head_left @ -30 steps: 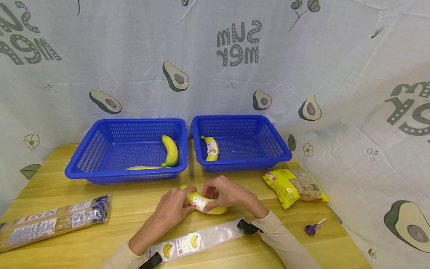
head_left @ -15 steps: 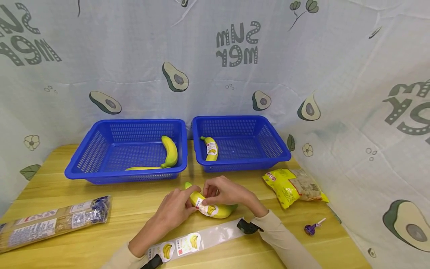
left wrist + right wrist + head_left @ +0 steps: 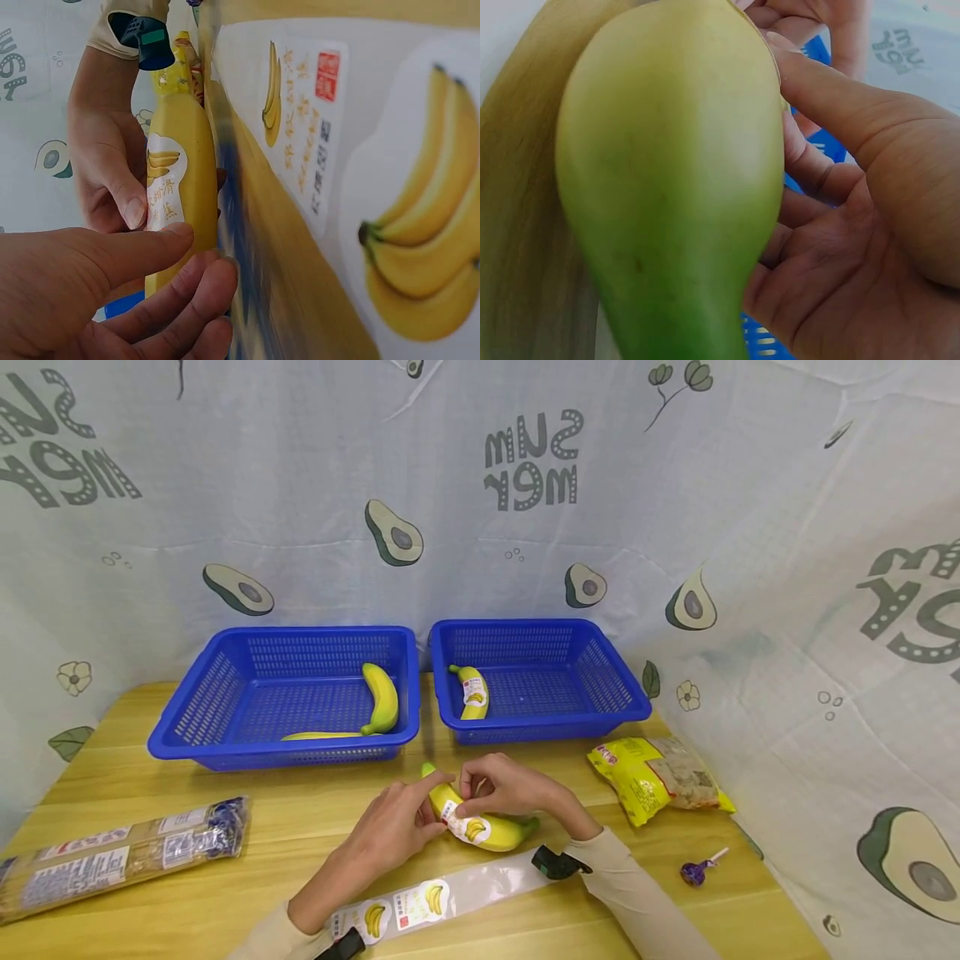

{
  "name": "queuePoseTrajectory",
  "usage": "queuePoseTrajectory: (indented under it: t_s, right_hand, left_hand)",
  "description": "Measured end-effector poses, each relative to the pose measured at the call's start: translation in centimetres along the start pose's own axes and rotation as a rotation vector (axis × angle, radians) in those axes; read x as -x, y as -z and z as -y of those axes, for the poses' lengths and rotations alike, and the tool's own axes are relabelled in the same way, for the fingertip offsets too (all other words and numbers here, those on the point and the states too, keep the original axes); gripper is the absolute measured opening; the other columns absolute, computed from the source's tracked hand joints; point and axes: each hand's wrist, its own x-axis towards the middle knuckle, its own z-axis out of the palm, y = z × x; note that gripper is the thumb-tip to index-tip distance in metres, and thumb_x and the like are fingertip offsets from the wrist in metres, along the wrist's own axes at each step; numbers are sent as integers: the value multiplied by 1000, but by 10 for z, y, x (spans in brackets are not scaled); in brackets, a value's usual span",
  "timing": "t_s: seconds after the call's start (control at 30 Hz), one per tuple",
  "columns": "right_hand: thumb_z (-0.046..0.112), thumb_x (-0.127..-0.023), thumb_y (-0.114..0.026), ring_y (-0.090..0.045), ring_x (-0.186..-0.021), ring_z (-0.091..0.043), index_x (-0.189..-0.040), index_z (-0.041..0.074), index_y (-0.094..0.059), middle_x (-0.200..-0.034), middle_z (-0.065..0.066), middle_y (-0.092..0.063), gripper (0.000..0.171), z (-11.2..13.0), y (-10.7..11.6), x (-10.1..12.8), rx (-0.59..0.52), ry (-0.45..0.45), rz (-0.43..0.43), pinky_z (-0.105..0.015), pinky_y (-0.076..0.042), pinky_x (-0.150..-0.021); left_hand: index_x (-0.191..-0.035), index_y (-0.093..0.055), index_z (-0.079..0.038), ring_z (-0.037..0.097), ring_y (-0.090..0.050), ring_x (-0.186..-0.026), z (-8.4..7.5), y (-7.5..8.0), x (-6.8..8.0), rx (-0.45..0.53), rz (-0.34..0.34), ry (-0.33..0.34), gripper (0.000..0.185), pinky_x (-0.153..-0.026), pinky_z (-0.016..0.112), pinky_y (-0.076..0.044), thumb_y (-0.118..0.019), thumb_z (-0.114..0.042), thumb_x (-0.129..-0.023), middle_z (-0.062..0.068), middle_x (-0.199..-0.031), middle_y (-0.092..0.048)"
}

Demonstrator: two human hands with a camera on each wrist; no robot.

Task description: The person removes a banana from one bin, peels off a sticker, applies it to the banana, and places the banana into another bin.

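A yellow banana with green ends (image 3: 502, 835) lies on the table between both hands, a white banana-picture sticker (image 3: 467, 824) on its upper side. Gripping its left part is my left hand (image 3: 396, 828), with the thumb on the sticker's edge in the left wrist view. My right hand (image 3: 510, 787) holds the banana from the far side. Its thumb presses the sticker and its fingers curl behind the fruit (image 3: 667, 150) in the right wrist view. Below the hands lies a clear strip (image 3: 491, 887) bearing more stickers (image 3: 420, 202); the left wrist partly covers its left end.
The left blue basket (image 3: 288, 748) holds two bananas (image 3: 381, 697). In the right blue basket (image 3: 540, 727) lies a stickered banana (image 3: 472, 692). A noodle packet (image 3: 127, 858) is at the left. A yellow snack bag (image 3: 660, 777) and a purple lollipop (image 3: 697, 870) are at the right.
The banana has turned so its right end swings toward the front and shows its green tip. Both hands have shifted slightly right; the right thumb has moved along the sticker toward its left part.
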Motion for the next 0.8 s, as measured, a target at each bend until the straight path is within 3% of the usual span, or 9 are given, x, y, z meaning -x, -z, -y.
queuePoseTrajectory:
  t_s: [0.43, 0.67, 0.8]
  right_hand:
    - [13, -97, -83, -64, -80, -1, -92, 6, -67, -88, 6, -64, 18, -3, 3, 2, -8, -7, 17, -22, -60, -76]
    - [13, -96, -84, -61, -75, -2, -89, 7, -66, -85, 9, -62, 21, -1, 6, 3, -11, -7, 46, -19, -55, -68]
    - [12, -96, -84, -60, -65, -4, -87, 6, -65, -81, 10, -61, 22, 2, 9, 5, -40, -17, 76, -18, -51, -60]
  left_hand:
    - [-150, -57, -6, 3, -62, -66, -3, 9, 1, 72, 9, 25, 69, -61, 24, -55, -88, -3, -88, -9, -76, -69]
    - [-147, -54, -2, 5, -64, -69, -2, 17, 1, 123, -54, 26, 67, -65, 25, -57, -87, -5, -89, -6, -83, -68]
    - [-140, -58, 0, 6, -67, -74, -1, 19, -2, 154, -99, 4, 56, -73, 34, -62, -86, -5, -91, 0, -89, -70]
